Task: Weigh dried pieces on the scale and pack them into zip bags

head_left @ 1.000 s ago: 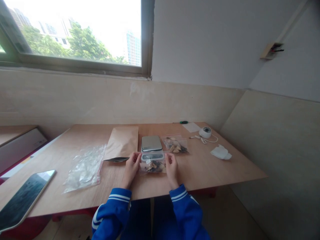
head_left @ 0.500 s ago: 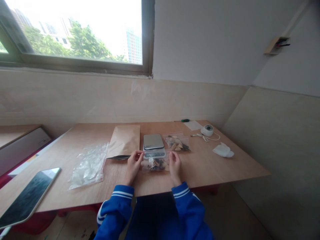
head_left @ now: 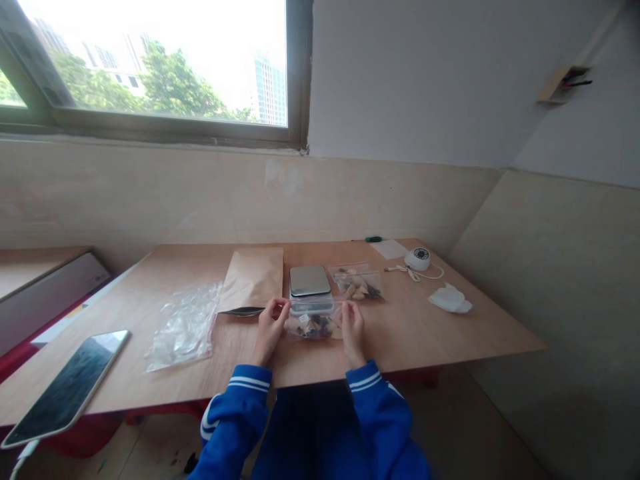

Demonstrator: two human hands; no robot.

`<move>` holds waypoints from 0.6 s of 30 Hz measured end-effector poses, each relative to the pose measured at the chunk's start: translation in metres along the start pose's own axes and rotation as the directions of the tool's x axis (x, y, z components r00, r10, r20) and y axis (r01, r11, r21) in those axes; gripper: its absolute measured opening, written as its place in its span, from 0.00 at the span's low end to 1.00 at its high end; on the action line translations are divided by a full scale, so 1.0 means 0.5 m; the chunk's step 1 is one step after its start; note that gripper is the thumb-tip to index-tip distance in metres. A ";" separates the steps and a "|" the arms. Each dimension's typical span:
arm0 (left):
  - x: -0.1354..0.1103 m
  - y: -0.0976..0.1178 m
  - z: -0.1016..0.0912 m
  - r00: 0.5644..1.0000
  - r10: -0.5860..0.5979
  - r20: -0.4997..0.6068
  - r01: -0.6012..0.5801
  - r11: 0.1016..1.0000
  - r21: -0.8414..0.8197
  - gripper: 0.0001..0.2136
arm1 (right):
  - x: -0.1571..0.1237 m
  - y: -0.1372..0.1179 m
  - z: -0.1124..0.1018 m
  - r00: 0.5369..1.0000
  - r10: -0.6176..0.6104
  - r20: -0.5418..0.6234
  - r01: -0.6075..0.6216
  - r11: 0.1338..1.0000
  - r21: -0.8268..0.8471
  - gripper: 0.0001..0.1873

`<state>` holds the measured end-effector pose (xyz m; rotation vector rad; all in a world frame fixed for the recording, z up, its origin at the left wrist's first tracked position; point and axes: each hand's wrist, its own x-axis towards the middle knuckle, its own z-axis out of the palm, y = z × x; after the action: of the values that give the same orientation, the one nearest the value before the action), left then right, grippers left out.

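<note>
A small clear zip bag of mixed brown and dark pieces (head_left: 314, 326) lies near the front of the wooden table (head_left: 400, 333). My left hand (head_left: 271, 329) pinches its top left corner. My right hand (head_left: 353, 329) pinches its top right corner. Just behind the bag stands a small kitchen scale (head_left: 310, 283) with a steel top. A second filled zip bag (head_left: 357, 283) lies to the right of the scale. Left of the scale lies a brown paper pouch (head_left: 252, 279), its dark mouth facing my left hand.
A pile of empty clear bags (head_left: 183, 325) lies at the left. A phone (head_left: 70, 387) with a cable rests at the table's left front corner. A white round device (head_left: 418, 258), a crumpled tissue (head_left: 449, 299), a paper slip (head_left: 389, 249) and a green pen (head_left: 373, 239) sit at the right.
The camera view has drifted slightly, so everything sits a little to the right. Both hands stay at the top corners of the small bag.
</note>
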<state>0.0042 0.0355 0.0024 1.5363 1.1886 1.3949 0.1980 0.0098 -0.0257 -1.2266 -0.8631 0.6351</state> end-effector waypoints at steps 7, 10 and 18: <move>-0.001 0.003 0.002 0.999 0.011 0.047 -0.012 1.000 0.018 0.13 | 0.004 -0.002 0.004 0.996 0.028 0.079 -0.028 1.000 0.001 0.20; 0.000 -0.001 0.002 0.999 0.023 0.040 -0.024 1.000 0.016 0.12 | 0.005 -0.007 0.004 0.996 0.022 0.081 -0.020 0.999 -0.025 0.19; 0.000 -0.001 0.003 1.000 0.007 0.003 -0.008 1.000 0.001 0.13 | 0.001 -0.014 -0.002 1.000 0.000 0.006 0.000 0.998 -0.061 0.21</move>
<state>0.0055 0.0358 0.0020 1.5448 1.1828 1.3962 0.1987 0.0082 -0.0189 -1.2804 -0.8931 0.6167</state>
